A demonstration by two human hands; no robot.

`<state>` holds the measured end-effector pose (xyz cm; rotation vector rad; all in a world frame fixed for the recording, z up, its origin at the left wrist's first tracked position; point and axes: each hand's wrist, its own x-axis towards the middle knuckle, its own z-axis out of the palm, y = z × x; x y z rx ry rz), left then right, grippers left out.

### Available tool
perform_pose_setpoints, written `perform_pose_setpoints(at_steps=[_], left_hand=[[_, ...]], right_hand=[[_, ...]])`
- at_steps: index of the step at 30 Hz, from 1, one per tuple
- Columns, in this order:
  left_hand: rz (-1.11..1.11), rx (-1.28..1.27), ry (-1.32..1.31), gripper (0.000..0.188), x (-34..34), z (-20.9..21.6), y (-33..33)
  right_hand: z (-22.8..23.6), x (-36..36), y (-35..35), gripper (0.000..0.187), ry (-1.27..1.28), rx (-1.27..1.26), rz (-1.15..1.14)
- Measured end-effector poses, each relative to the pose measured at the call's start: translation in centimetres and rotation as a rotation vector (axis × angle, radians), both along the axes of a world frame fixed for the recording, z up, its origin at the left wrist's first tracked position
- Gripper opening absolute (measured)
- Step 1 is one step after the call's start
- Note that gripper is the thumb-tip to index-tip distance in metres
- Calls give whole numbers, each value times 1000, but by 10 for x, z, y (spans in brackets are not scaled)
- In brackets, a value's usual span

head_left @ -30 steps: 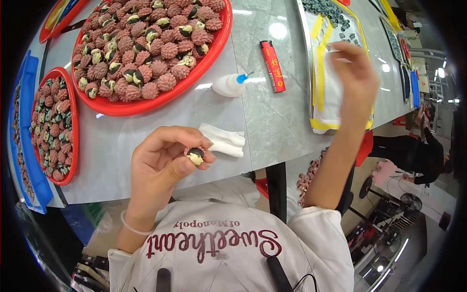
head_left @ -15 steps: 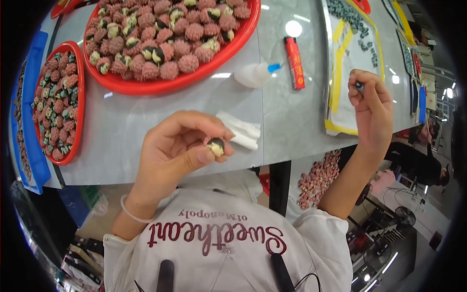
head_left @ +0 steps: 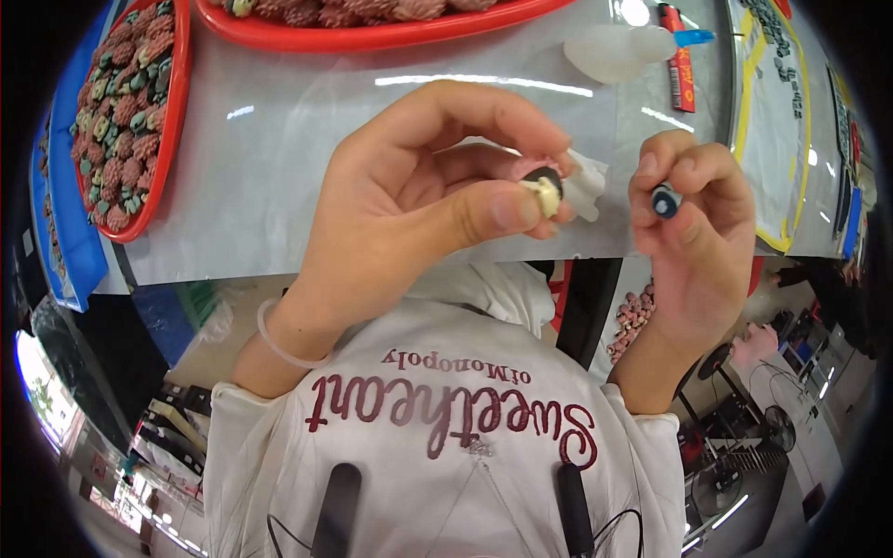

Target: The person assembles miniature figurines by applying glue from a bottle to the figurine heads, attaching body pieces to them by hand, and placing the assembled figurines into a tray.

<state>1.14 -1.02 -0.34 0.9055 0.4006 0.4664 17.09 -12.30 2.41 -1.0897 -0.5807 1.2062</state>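
My left hand (head_left: 423, 200) is raised close to the camera and pinches a small pink round piece with a cream and black end (head_left: 539, 186) between thumb and fingers. My right hand (head_left: 693, 209) is up beside it, holding a tiny dark blue bead-like part (head_left: 664, 201) between thumb and forefinger. The two pieces are a short gap apart, not touching. A crumpled white tissue (head_left: 588, 186) lies on the grey table (head_left: 279, 186) just behind the pink piece.
A red tray of pink and green pieces (head_left: 126, 121) sits at the left on a blue tray (head_left: 65, 214). A large red tray rim (head_left: 372, 35) is at the top. A white squeeze bottle (head_left: 619, 48), a red tube (head_left: 677, 58) and a yellow-edged white sheet (head_left: 777, 121) lie to the right.
My right hand came back from the yellow-edged sheet with a small dark part. Both hands rose toward the camera and now sit close together.
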Motion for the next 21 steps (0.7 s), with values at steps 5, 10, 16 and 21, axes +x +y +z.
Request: perform_pose_setpoints(at_steps=[5, 10, 16, 21], left_hand=[[-10, -29, -21, 38, -3, -5, 1], [46, -3, -31, 38, 0, -6, -1], [33, -94, -7, 38, -2, -2, -1], [36, -94, 23, 37, -2, -1, -1]], right_hand=[[0, -28, 14, 26, -501, 106, -179], [0, -27, 15, 25, -678, 192, -98], [-2, -30, 16, 21, -926, 277, -120], [-3, -37, 16, 16, -953, 271, -158]])
